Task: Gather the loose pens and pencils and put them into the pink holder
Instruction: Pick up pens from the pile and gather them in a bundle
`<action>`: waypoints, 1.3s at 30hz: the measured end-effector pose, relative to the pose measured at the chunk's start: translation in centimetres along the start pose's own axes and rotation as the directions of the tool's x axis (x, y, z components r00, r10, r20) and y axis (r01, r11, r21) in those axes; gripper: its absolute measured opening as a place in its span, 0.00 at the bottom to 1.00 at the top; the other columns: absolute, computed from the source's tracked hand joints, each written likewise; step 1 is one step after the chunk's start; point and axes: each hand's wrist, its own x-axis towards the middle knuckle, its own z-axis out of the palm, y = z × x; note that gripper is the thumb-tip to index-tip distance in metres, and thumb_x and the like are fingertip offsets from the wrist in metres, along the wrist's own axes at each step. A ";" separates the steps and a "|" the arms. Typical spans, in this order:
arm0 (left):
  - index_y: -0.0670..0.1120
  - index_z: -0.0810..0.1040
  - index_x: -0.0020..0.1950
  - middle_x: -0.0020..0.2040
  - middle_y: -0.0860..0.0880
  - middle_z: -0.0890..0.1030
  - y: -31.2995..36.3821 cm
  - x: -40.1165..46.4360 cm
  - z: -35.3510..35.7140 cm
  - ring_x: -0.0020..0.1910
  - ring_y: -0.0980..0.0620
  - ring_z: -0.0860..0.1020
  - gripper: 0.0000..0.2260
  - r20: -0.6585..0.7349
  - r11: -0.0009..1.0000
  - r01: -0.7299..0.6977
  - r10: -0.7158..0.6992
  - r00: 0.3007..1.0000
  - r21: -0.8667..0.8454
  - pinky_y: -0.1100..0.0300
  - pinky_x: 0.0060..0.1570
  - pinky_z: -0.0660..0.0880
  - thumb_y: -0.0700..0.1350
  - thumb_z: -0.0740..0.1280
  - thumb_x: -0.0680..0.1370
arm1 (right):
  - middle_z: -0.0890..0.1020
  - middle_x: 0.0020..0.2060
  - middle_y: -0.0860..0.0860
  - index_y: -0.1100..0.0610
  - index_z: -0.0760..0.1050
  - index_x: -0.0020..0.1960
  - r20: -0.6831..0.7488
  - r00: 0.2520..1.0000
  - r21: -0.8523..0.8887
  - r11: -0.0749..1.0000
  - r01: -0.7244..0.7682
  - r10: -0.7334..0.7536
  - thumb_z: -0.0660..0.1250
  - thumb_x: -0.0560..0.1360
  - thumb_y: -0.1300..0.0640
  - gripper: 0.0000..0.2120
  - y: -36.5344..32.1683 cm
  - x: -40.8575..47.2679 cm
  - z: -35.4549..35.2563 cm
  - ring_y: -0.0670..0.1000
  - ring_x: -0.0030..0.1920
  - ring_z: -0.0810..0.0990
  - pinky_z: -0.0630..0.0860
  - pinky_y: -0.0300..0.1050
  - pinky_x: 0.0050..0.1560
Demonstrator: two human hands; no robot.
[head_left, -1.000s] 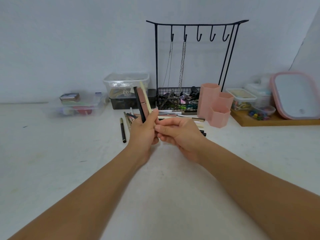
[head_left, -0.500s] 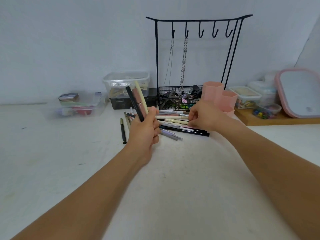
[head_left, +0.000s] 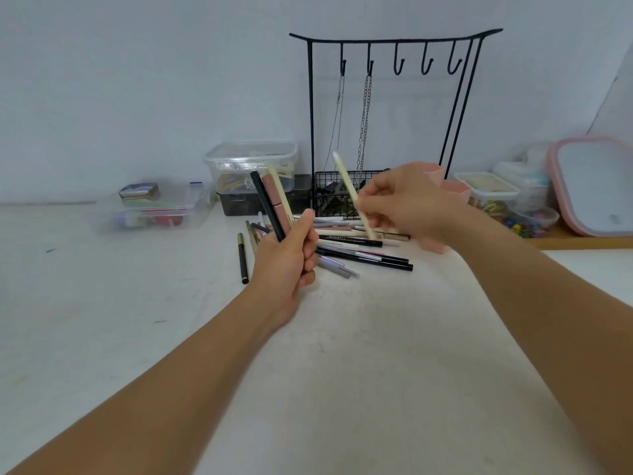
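My left hand [head_left: 291, 262] grips a small bundle of pens [head_left: 272, 200], black, pink and cream, which stand upright above the table. A cream pen [head_left: 346, 181] is pinched in my right hand [head_left: 400, 200] and tilts up to the left, lifted off the pile. Several loose pens and pencils [head_left: 363, 253] lie in a heap on the white table between and behind both hands. One dark pen [head_left: 242, 257] lies apart at the left. The pink holder [head_left: 452, 190] stands behind my right hand, mostly hidden by it.
A black wire hook stand [head_left: 394, 46] with hanging chains and a mesh basket [head_left: 329, 197] rises behind the pile. Clear plastic boxes [head_left: 251, 159] [head_left: 154, 214] sit at the back left. At the right, small containers [head_left: 493, 190] and a pink-rimmed lid [head_left: 592, 186] rest on a wooden board.
My right hand reached from beside the left hand to the pile, took the cream pen and has lifted it. My left hand has kept its bundle in nearly the same place.
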 end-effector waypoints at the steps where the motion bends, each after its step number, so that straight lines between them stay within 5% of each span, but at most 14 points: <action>1: 0.46 0.74 0.38 0.26 0.53 0.67 0.1 -0.1 0.0 0.24 0.56 0.63 0.16 0.008 1.000 0.002 -0.002 1.000 -0.003 0.65 0.20 0.58 0.53 0.67 0.82 | 0.84 0.34 0.56 0.63 0.82 0.48 0.064 0.998 0.193 0.981 -0.028 0.016 0.71 0.77 0.63 0.03 -1.0 -0.5 0.4 0.49 0.32 0.82 0.79 0.37 0.34; 3: 0.47 0.74 0.38 0.26 0.53 0.66 0.2 -0.1 0.1 0.24 0.56 0.61 0.16 0.016 1.000 0.006 -0.006 1.000 -0.012 0.65 0.20 0.56 0.55 0.67 0.81 | 0.85 0.36 0.58 0.66 0.81 0.50 0.168 0.986 0.360 0.932 -0.052 -0.010 0.70 0.77 0.64 0.05 -2.4 -1.1 1.6 0.50 0.35 0.84 0.82 0.37 0.38; 6: 0.47 0.75 0.38 0.27 0.52 0.67 0.3 -0.3 -0.1 0.23 0.56 0.61 0.18 0.021 1.000 0.018 -0.018 1.000 0.002 0.66 0.19 0.57 0.59 0.66 0.80 | 0.86 0.40 0.62 0.69 0.80 0.52 0.255 0.966 0.374 0.926 -0.055 -0.046 0.71 0.77 0.65 0.08 -3.2 -1.6 3.3 0.52 0.37 0.85 0.84 0.40 0.41; 14: 0.42 0.78 0.42 0.28 0.48 0.71 0.0 -0.3 -0.1 0.22 0.55 0.67 0.24 0.108 0.999 0.007 -0.012 0.994 0.042 0.65 0.18 0.60 0.63 0.62 0.81 | 0.79 0.27 0.50 0.59 0.82 0.37 0.220 0.975 0.283 0.957 -0.062 -0.002 0.73 0.74 0.63 0.07 -2.5 -1.8 4.9 0.45 0.27 0.72 0.69 0.36 0.29; 17: 0.42 0.82 0.44 0.28 0.47 0.75 0.0 -0.3 0.0 0.24 0.53 0.75 0.23 0.105 0.999 0.028 -0.030 0.994 0.017 0.64 0.19 0.65 0.61 0.63 0.81 | 0.78 0.26 0.54 0.64 0.82 0.41 0.214 0.977 0.308 0.949 -0.065 -0.003 0.74 0.74 0.64 0.04 -2.4 -2.1 5.3 0.45 0.24 0.72 0.69 0.34 0.27; 20: 0.45 0.81 0.46 0.26 0.50 0.70 0.2 -0.3 -0.2 0.23 0.55 0.70 0.17 0.101 0.999 0.038 -0.035 0.994 -0.021 0.66 0.19 0.61 0.59 0.66 0.80 | 0.81 0.27 0.55 0.69 0.82 0.47 0.202 0.979 0.302 0.953 -0.028 -0.035 0.72 0.75 0.66 0.05 -2.4 -2.0 5.5 0.47 0.26 0.75 0.71 0.34 0.27; 23: 0.49 0.71 0.38 0.27 0.52 0.63 0.4 0.0 -0.6 0.22 0.57 0.62 0.16 0.078 0.999 0.031 -0.029 0.997 -0.020 0.66 0.19 0.54 0.57 0.68 0.79 | 0.84 0.32 0.48 0.59 0.85 0.47 0.214 0.976 0.190 0.982 0.008 -0.049 0.72 0.76 0.62 0.03 -2.4 -1.4 4.3 0.44 0.30 0.77 0.71 0.35 0.30; 26: 0.50 0.64 0.34 0.25 0.52 0.61 0.5 0.2 -0.9 0.21 0.57 0.60 0.20 0.039 0.999 0.029 -0.028 0.999 -0.030 0.66 0.18 0.54 0.55 0.68 0.81 | 0.84 0.34 0.45 0.56 0.86 0.46 0.107 0.988 -0.192 0.973 0.126 -0.107 0.76 0.73 0.57 0.03 -1.8 -0.6 2.1 0.39 0.30 0.78 0.70 0.29 0.33; 29: 0.50 0.64 0.34 0.25 0.52 0.63 0.6 0.1 -0.8 0.21 0.57 0.62 0.20 0.003 0.999 0.015 -0.015 1.000 -0.036 0.66 0.18 0.54 0.54 0.68 0.81 | 0.83 0.35 0.45 0.57 0.86 0.43 0.167 0.986 -0.499 0.861 0.099 -0.017 0.78 0.71 0.54 0.07 -0.4 -0.3 1.7 0.42 0.35 0.79 0.70 0.33 0.34; 33: 0.48 0.66 0.35 0.25 0.51 0.67 0.6 0.1 -1.0 0.21 0.56 0.64 0.19 -0.029 1.000 -0.008 0.007 1.000 -0.029 0.66 0.18 0.57 0.54 0.68 0.81 | 0.86 0.37 0.51 0.58 0.86 0.41 0.129 0.991 -0.601 0.797 0.061 0.022 0.80 0.68 0.54 0.07 1.0 0.3 2.5 0.50 0.38 0.82 0.73 0.40 0.39; 39: 0.47 0.71 0.37 0.25 0.52 0.65 0.5 0.2 -1.1 0.21 0.57 0.62 0.17 -0.030 0.999 0.003 -0.005 1.000 -0.049 0.66 0.17 0.56 0.54 0.67 0.82 | 0.82 0.33 0.45 0.55 0.86 0.41 0.154 0.987 -0.604 0.794 0.066 0.035 0.79 0.69 0.58 0.03 1.5 0.3 2.4 0.43 0.33 0.77 0.67 0.35 0.30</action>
